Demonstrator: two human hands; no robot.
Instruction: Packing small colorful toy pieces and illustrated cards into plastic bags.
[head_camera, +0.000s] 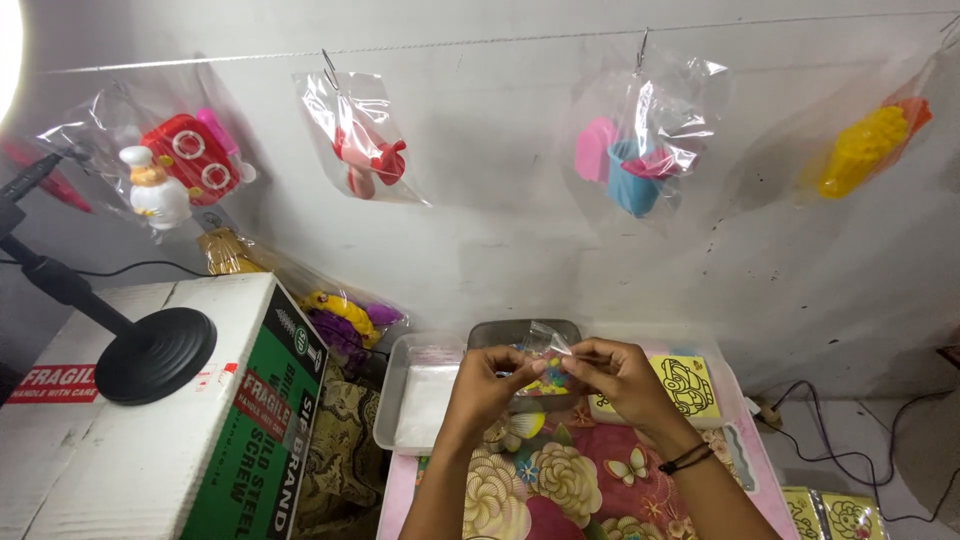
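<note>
left hand: pinches small clear bag at its 9 o'clock edge
right hand: grips 3 o'clock edge, spreading it taut

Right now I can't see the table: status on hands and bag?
Left hand and right hand both pinch small clear bag. Bag raised over floral cloth. Nothing between.

Cardboard box under black stand base, hanging toy bags, yellow cards

A white-and-green cardboard box with red labels stood left of the left hand; clear toy bags hung above.
</note>
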